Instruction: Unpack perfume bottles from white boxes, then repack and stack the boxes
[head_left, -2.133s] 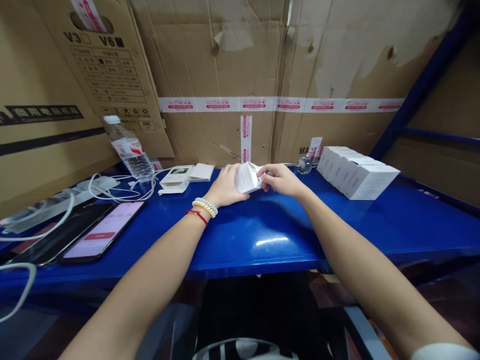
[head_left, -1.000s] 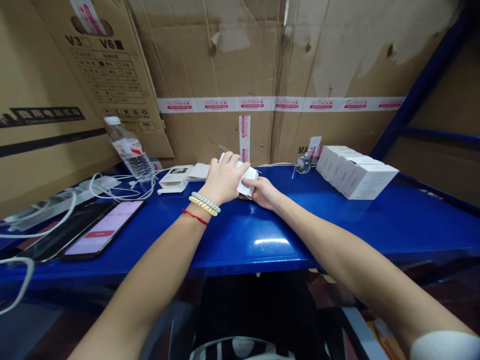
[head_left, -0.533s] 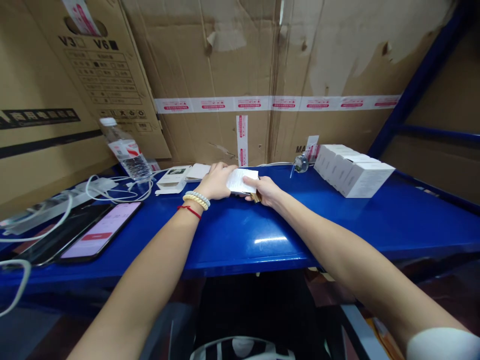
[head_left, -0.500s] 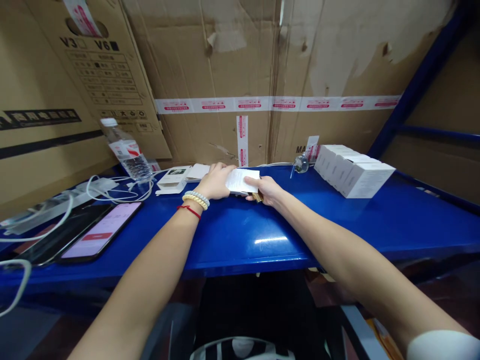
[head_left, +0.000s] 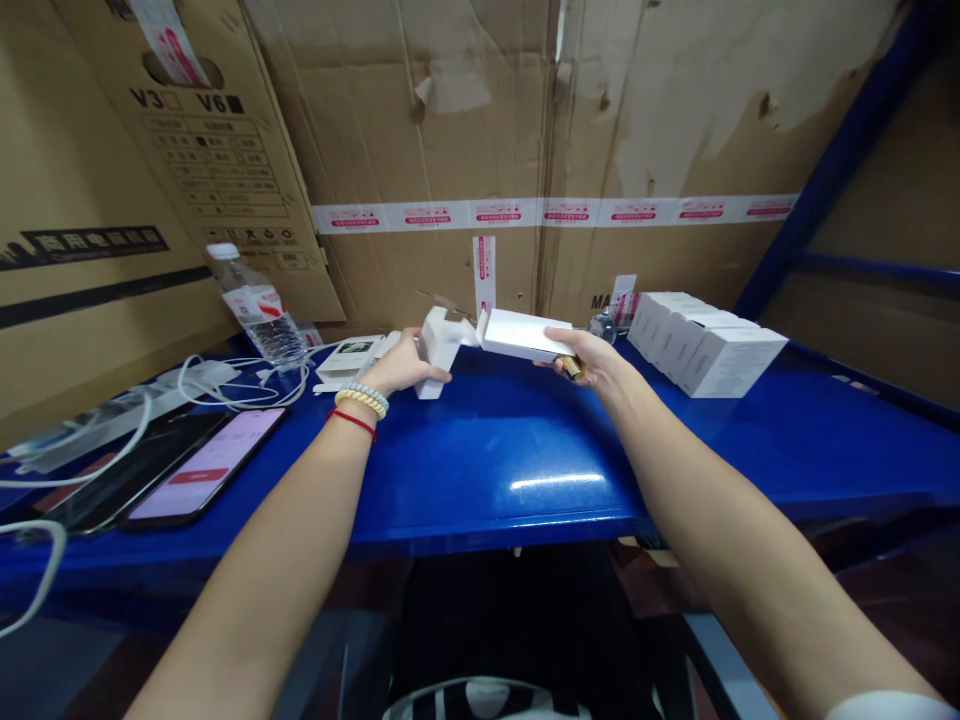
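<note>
My left hand (head_left: 401, 366) grips a small white inner carton piece (head_left: 437, 347) that stands on the blue shelf (head_left: 525, 450). My right hand (head_left: 592, 358) holds a flat white box sleeve (head_left: 523, 335) lifted just above the shelf, with a small gold-coloured object (head_left: 572, 368) pinched under it. The two white pieces are pulled apart, with the sleeve's open flap near the left piece. My left wrist wears bead bracelets and a red string.
A row of white boxes (head_left: 705, 340) stands at the right back. Flat white packs (head_left: 351, 356), a water bottle (head_left: 255, 308), white cables (head_left: 225, 375), a power strip and two phones (head_left: 202, 465) lie at the left. Cardboard cartons (head_left: 525, 150) wall in the back.
The hands held one white box together low on the shelf. Now they have moved apart: the right hand has drawn the sleeve rightward and up, and the left keeps the inner piece.
</note>
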